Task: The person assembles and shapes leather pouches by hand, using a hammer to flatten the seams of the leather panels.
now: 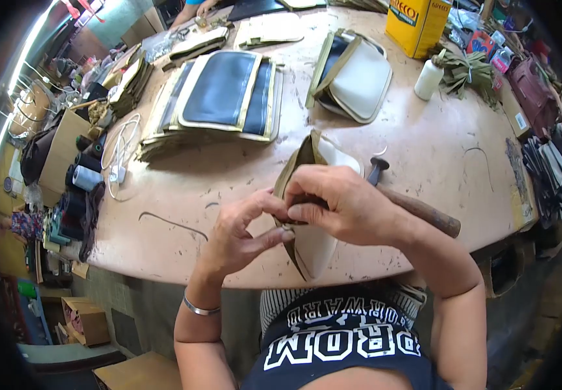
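Upright at the table's near edge stands a bag piece [317,250] with a cream outer face and olive fabric edging. My left hand [239,231] pinches its left edge between thumb and fingers. Bent over its upper part, my right hand [336,201] has its thumb and fingers closed on the olive edging; the exact spot under the fingertips is hidden. Just right of it lies a hammer [424,211] with a wooden handle and dark head. A similar bag piece [362,81] in cream and olive rests farther back.
A stack of dark blue panels with cream borders [219,88] sits back left. A white bottle [429,78] and a yellow can [417,26] stand back right. A white cable [120,149] and thread spools [86,177] are at left. Another person's hand [207,6] shows at the far edge.
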`<act>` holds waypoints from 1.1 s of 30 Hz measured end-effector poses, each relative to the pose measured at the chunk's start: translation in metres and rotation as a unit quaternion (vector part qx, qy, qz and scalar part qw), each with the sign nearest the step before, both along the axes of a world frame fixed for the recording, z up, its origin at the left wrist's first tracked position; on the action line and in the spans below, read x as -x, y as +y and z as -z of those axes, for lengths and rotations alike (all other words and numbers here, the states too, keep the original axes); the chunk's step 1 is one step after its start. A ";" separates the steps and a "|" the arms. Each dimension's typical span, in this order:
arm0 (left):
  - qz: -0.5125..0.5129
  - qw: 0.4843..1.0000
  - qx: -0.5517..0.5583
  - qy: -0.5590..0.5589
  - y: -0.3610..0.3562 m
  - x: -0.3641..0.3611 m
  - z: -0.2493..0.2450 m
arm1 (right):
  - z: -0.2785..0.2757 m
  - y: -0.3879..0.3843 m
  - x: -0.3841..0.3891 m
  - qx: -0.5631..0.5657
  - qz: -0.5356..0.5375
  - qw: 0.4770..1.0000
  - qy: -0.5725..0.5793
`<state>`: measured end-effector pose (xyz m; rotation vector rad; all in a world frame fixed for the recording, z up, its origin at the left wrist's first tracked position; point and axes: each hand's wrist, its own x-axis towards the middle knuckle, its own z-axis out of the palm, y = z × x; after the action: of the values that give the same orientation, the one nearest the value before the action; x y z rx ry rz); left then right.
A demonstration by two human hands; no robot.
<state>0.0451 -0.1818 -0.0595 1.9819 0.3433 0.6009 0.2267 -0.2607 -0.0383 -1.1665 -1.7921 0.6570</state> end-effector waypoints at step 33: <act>-0.103 0.949 -0.292 -0.055 -0.019 0.002 0.016 | -0.014 0.003 -0.009 0.139 -0.039 0.983 -0.115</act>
<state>0.0427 -0.2007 -0.0760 2.4804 0.3307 1.0347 0.2357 -0.2572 -0.0243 -1.4108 -1.9929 0.8692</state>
